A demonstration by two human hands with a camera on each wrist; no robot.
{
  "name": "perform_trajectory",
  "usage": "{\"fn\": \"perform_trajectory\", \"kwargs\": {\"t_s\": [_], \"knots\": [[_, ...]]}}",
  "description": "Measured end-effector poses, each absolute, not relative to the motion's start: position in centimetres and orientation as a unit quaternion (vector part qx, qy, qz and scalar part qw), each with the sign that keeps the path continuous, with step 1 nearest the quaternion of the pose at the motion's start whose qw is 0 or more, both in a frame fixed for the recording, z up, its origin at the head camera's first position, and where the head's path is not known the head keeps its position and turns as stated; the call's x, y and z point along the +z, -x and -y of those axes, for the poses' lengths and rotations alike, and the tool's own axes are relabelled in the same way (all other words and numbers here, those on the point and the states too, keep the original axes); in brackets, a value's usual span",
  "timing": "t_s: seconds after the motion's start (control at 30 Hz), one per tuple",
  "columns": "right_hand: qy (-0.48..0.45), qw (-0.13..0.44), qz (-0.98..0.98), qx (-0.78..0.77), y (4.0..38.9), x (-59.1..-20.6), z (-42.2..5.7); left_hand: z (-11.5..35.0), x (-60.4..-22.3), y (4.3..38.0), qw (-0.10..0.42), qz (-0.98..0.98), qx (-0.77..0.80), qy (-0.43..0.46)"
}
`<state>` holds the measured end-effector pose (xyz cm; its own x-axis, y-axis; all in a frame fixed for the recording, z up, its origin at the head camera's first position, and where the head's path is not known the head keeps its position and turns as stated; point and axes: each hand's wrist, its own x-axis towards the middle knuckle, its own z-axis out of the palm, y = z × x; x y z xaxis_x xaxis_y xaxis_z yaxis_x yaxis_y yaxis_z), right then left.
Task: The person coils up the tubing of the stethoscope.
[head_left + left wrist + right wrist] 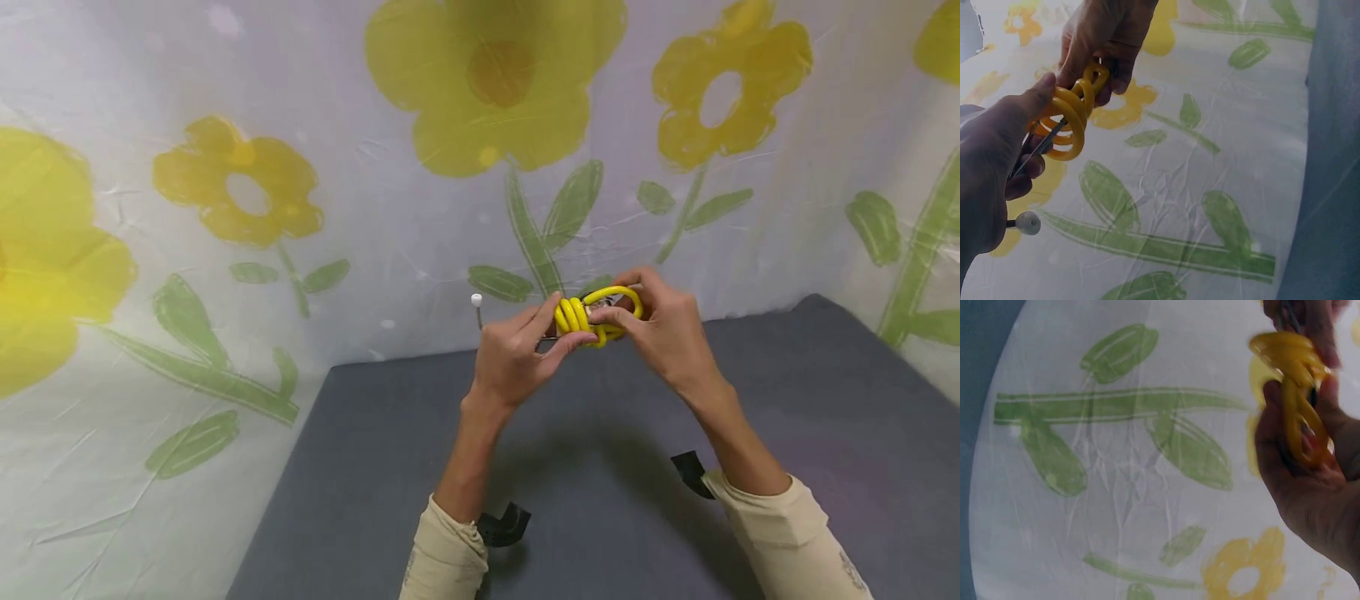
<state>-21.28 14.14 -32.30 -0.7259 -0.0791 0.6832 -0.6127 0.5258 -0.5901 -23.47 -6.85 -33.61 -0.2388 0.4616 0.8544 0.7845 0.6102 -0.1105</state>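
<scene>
A glossy yellow cord (572, 315), wound in several thick turns with a longer loop at its right end, is held up between both hands. My left hand (513, 350) grips the wound end, thumb below and fingers above. My right hand (667, 325) pinches the loop end between thumb and fingers. Thin metal rods (1047, 142) run through the turns in the left wrist view, into the left hand. Past that hand sticks out a bent wire with a white knob (476, 299) on its tip. Something shiny inside the loop is partly covered by the right thumb.
Below the hands spreads a dark grey tabletop (585, 500). Behind it hangs a pale sheet (420, 250) printed with yellow flowers and green leaves. Black curved pieces stand out at the left cuff (450, 542) and the right cuff (772, 508).
</scene>
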Motion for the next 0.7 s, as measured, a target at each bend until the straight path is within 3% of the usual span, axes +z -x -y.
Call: {"fn": "perform_trajectory", "kwargs": {"t_s": [0.27,0.37,0.5,0.7], "knots": [[-0.233,0.270,0.838,0.412,21.0,-32.0,-15.1,7.0,-33.8,23.2,0.395,0.793,-0.219,0.407],[-0.225,0.229,0.855,0.409,21.1,-31.8,-15.7,6.8,-34.0,23.3,0.358,0.810,-0.238,0.399],[-0.189,0.157,0.875,0.418,21.2,-31.9,-16.7,6.5,-35.5,24.0,0.262,0.834,-0.276,0.400],[-0.168,0.089,0.908,0.374,21.5,-32.8,-18.2,5.8,-41.5,25.2,0.094,0.880,-0.262,0.384]]}}
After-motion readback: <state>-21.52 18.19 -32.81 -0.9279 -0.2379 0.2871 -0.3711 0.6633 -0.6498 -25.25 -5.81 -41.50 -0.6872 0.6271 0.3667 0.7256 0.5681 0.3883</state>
